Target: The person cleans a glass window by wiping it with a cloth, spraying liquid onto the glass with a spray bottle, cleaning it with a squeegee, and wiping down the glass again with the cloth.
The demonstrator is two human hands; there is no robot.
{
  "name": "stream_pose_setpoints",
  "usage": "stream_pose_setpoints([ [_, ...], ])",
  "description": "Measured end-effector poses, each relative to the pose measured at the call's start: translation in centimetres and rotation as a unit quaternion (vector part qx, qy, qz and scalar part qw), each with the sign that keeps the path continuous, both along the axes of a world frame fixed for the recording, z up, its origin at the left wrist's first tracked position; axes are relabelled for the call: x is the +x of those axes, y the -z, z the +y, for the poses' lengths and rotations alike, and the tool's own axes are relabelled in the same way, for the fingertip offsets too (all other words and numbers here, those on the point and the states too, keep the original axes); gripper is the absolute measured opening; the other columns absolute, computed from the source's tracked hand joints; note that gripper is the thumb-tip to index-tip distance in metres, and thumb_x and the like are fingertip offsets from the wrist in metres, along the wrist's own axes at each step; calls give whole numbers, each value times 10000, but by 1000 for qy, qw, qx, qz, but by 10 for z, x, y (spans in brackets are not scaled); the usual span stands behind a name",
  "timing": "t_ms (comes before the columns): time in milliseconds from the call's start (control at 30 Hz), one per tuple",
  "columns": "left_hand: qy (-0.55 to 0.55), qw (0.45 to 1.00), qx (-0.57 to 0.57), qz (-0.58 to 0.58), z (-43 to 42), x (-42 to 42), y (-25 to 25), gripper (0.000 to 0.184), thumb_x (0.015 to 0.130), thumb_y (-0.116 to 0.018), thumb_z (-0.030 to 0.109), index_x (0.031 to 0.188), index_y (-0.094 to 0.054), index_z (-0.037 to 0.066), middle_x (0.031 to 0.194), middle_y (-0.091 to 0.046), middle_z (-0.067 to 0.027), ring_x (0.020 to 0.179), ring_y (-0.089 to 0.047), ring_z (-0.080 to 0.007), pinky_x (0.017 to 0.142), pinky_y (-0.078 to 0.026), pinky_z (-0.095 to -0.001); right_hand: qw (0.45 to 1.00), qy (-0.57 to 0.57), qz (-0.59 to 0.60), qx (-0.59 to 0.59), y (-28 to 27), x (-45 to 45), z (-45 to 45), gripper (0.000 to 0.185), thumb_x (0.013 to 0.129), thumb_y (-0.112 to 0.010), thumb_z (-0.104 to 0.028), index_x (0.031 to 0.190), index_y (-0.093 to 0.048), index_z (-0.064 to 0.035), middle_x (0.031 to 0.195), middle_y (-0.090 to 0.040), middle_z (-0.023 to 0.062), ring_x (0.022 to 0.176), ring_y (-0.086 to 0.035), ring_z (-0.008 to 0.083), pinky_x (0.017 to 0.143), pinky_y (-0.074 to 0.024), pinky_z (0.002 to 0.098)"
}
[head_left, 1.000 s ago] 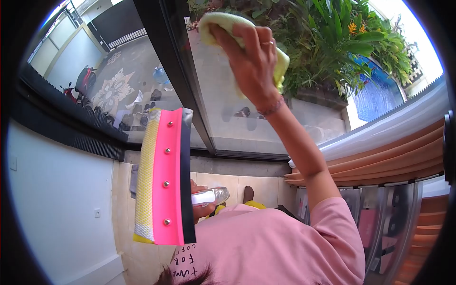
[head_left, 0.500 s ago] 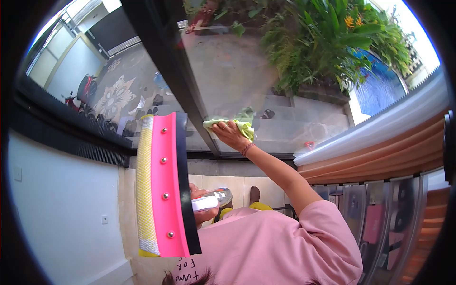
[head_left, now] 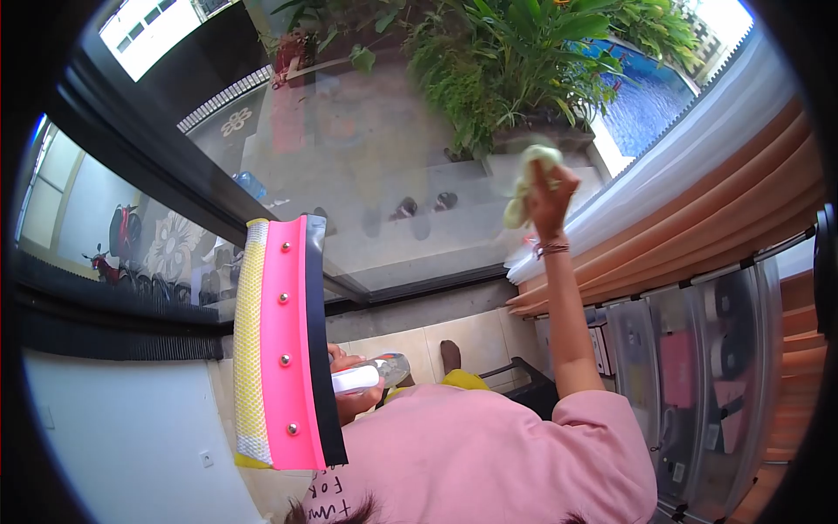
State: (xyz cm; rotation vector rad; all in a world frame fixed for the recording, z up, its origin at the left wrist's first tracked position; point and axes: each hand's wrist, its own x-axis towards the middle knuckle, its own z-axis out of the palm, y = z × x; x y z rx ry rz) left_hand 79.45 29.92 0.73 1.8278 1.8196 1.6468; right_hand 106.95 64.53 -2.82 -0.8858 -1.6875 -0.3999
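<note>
My left hand (head_left: 356, 403), held near my body, is wrapped round the clear and white body of a spray squeegee (head_left: 288, 341). The squeegee's wide head is pink with a black rubber blade, metal studs and a yellow-white mesh pad, and it covers part of that hand. Out to the right, my right hand (head_left: 552, 196) grips a bunched light green cloth (head_left: 543, 157) against or close to the glass pane (head_left: 367, 122); contact is hard to tell. Both hand and cloth are slightly blurred.
A dark window frame (head_left: 166, 166) crosses at left. Orange and white curtains (head_left: 681, 227) hang close to my right arm. Below them stand clear plastic drawers (head_left: 681, 375) and a black object (head_left: 532, 393). Beyond the glass are plants, shoes and a pool.
My right hand has swept the green cloth from beside the frame rightward and up the glass towards the curtain. The view has turned right. My left hand still holds the spray squeegee.
</note>
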Motion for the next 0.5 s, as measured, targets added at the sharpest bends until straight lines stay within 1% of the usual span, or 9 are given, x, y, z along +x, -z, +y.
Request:
stream_pose_setpoints([
  [33,8,1000,-4,12,3,2,2,363,467,-734,185,793,-615,81,849,-433,-104,709,-430,-197,599,-374,-311,995,-22,87,-49,8,24,15,476,762,-723,-77,1218,-609,-150,1043,-413,101,954,-428,251,817,-397,366],
  [67,15,1000,-7,24,5,4,2,369,464,-735,184,797,-614,80,850,-429,-102,710,-427,-195,595,-372,-310,995,85,-4,-50,0,47,14,606,687,-604,11,1278,-560,-117,1156,-387,157,1071,-398,326,936,-364,392],
  [133,8,1000,-8,14,9,11,0,374,461,-736,184,799,-614,79,848,-424,-99,706,-424,-193,594,-370,-311,987,121,102,-17,-2,75,35,524,716,-562,24,1237,-531,-23,1169,-390,197,1078,-408,364,948,-360,450],
  [233,-1,1000,-12,1,13,23,-4,379,460,-738,186,801,-613,77,847,-417,-94,702,-419,-190,591,-367,-312,966,156,207,-17,10,96,64,499,759,-532,0,1257,-500,3,1167,-403,213,1083,-408,359,965,-344,437],
  [300,3,999,-32,-6,12,24,-4,376,467,-740,195,800,-612,80,853,-413,-93,703,-418,-191,597,-364,-312,916,184,355,-21,8,88,65,455,801,-512,-43,1251,-499,27,1151,-421,229,1082,-409,360,967,-341,428],
  [367,9,1000,-14,-20,13,25,4,372,469,-740,196,799,-612,82,853,-413,-92,708,-417,-191,605,-364,-313,905,188,381,-30,-4,54,50,436,818,-511,-56,1240,-495,53,1147,-448,234,1078,-423,374,970,-343,443],
  [400,14,999,-1,-31,14,26,6,368,472,-740,196,799,-612,85,852,-412,-90,713,-416,-191,613,-364,-314,930,190,315,-8,-4,34,40,443,800,-516,-25,1235,-495,60,1169,-453,229,1114,-420,373,991,-333,441],
  [433,12,1000,4,-18,16,27,2,370,474,-737,189,809,-614,91,861,-410,-92,722,-415,-190,631,-367,-315,932,148,331,-23,-19,-3,15,453,781,-520,3,1229,-495,66,1183,-454,225,1149,-411,373,1003,-324,450],
  [500,2,999,-24,-39,18,34,-9,372,474,-735,184,814,-615,94,868,-408,-95,729,-415,-191,636,-368,-314,959,46,276,-46,-11,-60,-17,633,697,-555,-10,1325,-484,-37,1177,-394,173,1126,-400,347,990,-320,464],
])
